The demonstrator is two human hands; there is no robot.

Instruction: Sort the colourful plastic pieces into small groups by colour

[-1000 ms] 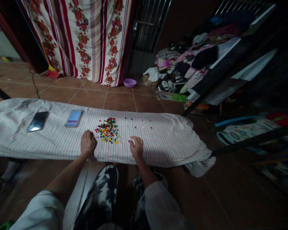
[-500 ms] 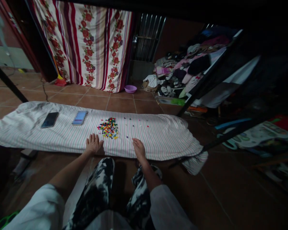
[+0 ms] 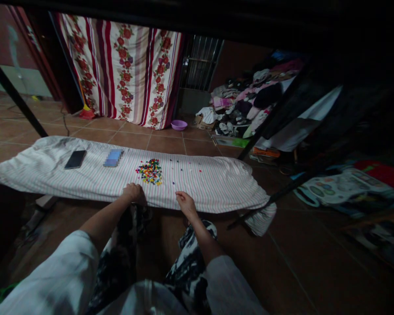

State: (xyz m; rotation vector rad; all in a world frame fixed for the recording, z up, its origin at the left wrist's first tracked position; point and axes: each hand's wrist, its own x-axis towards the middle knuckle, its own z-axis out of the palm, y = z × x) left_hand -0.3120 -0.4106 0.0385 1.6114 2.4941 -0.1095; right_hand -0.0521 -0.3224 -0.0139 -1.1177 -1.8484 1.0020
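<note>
Small multicoloured beads (image 3: 150, 172) lie in a heap on a striped white cloth (image 3: 95, 183). To the right of the heap, several single beads are spread apart; a dark bead (image 3: 173, 183) is the closest one to my right hand (image 3: 186, 203). That hand hovers at the cloth's near edge, thumb and fingertips drawn together; whatever may be between them is too small to make out. My left hand (image 3: 134, 193) is at the near edge below the heap, its fingers bent over the cloth and partly hidden.
A dark phone (image 3: 75, 159) and a second phone with a blurred screen (image 3: 113, 158) lie left of the beads. Dark poles (image 3: 16, 94) slant down at both sides. Beyond are a floral curtain (image 3: 138, 74), a purple basin (image 3: 179, 125) and a clothes pile (image 3: 246, 98).
My left hand has drawn back to the cloth's edge, and its spread fingers have curled. My right hand has shifted slightly left, closer to the edge. The view has tilted a little.
</note>
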